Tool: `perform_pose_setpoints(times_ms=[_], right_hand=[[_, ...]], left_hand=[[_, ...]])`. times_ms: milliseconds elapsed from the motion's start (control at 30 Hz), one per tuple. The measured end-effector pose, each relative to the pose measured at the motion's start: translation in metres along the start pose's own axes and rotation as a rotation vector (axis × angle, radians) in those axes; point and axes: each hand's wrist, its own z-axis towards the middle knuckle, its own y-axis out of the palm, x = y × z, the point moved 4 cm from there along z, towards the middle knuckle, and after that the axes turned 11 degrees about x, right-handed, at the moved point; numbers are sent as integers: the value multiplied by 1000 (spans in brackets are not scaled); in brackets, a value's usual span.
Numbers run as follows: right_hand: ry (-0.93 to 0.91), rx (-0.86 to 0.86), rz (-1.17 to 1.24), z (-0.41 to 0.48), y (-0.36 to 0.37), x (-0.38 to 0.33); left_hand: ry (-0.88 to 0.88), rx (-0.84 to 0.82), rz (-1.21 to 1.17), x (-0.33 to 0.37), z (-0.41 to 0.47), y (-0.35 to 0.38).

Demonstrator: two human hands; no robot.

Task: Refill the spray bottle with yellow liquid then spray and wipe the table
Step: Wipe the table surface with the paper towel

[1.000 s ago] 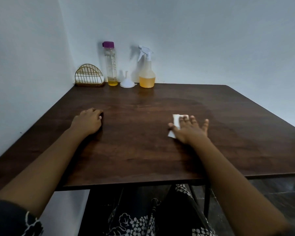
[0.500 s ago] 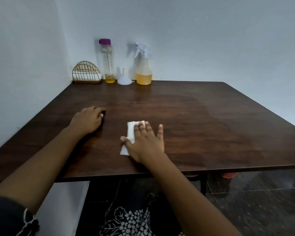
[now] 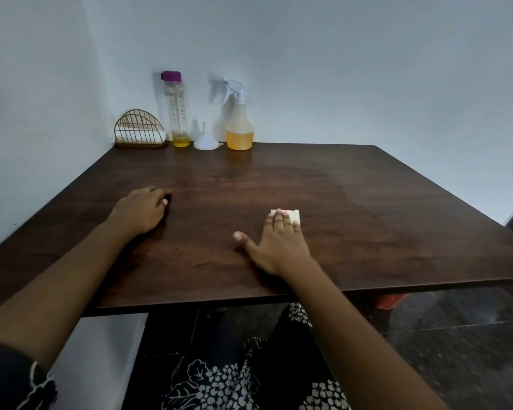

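Note:
My right hand (image 3: 279,244) lies flat with straight fingers pressing a small white folded tissue (image 3: 293,215) onto the dark wooden table (image 3: 367,220), near the front middle; most of the tissue is hidden under the fingers. My left hand (image 3: 141,210) rests on the table at the left, fingers curled under, holding nothing. The spray bottle (image 3: 239,125) with a white trigger head stands at the back by the wall, about a third full of yellow liquid. A tall clear bottle (image 3: 176,109) with a purple cap stands left of it, with a little yellow liquid at the bottom.
A white funnel (image 3: 205,141) sits upside down between the two bottles. A gold wire napkin holder (image 3: 139,133) with white napkins is in the back left corner. Walls close the table at the back and left. An orange object (image 3: 390,300) lies on the floor beneath the right edge.
My right hand slid the tissue left across the table, then back to the right and slightly away. My left hand stayed in place.

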Motion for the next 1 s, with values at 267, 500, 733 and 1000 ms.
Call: perform_pose_setpoints(times_ms=[267, 500, 733, 1000], right_hand=[[-172, -42, 127, -18, 10, -49], [-2, -126, 366, -13, -21, 19], [-133, -15, 202, 2, -62, 69], [-346, 304, -73, -12, -53, 51]], left_hand=[[10, 7, -27, -1, -1, -1], [27, 16, -20, 5, -5, -6], [305, 5, -118, 62, -22, -17], [493, -43, -356, 133, -62, -28]])
